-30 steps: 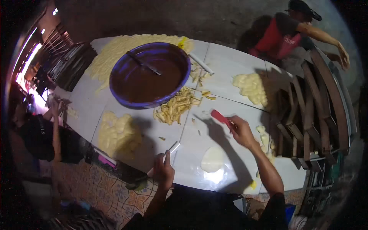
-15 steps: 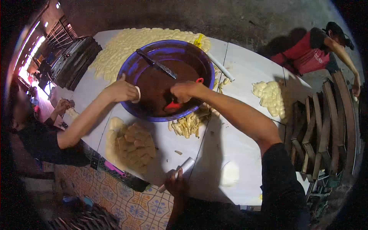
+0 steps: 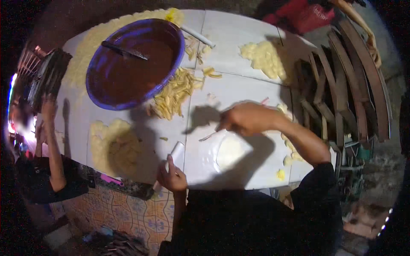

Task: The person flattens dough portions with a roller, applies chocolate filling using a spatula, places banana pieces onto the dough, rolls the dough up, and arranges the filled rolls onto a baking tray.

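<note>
My left hand (image 3: 173, 177) is closed round a white tube-shaped rolling pin (image 3: 177, 150) at the table's near edge. My right hand (image 3: 245, 118) grips a slim utensil (image 3: 208, 136) with a pinkish-red handle end; its exact kind is unclear. The utensil's tip hangs just beyond a flat, pale round of dough (image 3: 229, 152), which lies on the white table (image 3: 198, 168). Up and to the left stands a blue-purple tub (image 3: 91, 91) of brown filling (image 3: 132, 79), with a dark-handled flat tool (image 3: 126, 51) lying across it.
Yellow peeled strips (image 3: 171, 96) lie beside the tub. Pale dough pieces (image 3: 104, 147) sit at left, more (image 3: 265, 57) at far right. Dark trays (image 3: 363, 85) lean in a row on the right. One co-worker's arm (image 3: 53, 149) is at left; another person in red (image 3: 311, 17) stands beyond.
My right hand has left the tub with the utensil and moved right, over the dough round. The co-worker's hand has withdrawn from the tub's left rim. My view has shifted.
</note>
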Demonstrator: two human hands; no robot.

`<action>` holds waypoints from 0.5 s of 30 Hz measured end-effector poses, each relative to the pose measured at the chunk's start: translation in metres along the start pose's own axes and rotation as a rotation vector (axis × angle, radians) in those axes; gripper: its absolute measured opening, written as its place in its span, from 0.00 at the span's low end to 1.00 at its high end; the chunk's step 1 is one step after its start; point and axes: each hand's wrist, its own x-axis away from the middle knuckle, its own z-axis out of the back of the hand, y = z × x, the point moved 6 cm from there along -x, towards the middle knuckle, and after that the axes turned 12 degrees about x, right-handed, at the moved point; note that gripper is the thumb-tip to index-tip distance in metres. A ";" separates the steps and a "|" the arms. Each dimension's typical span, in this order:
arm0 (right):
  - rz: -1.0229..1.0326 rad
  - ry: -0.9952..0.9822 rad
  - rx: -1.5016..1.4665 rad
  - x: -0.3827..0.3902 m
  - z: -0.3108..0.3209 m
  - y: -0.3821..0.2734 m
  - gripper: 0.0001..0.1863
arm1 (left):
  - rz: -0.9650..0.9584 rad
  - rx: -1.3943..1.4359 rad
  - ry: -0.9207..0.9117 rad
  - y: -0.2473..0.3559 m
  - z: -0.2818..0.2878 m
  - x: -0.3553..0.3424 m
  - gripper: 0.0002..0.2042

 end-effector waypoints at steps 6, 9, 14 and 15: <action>-0.487 0.358 -0.089 0.130 -0.210 -0.030 0.29 | -0.101 -0.227 -0.070 0.051 0.008 -0.027 0.21; -0.629 0.496 -0.436 0.101 -0.226 -0.041 0.27 | 0.062 0.073 -0.053 -0.039 0.025 -0.001 0.22; -0.624 0.498 0.038 0.129 -0.249 -0.048 0.28 | -0.170 -0.271 0.010 0.028 0.012 -0.018 0.21; -0.628 0.452 0.011 0.126 -0.248 -0.052 0.28 | -0.177 -0.143 0.069 0.024 0.020 -0.020 0.21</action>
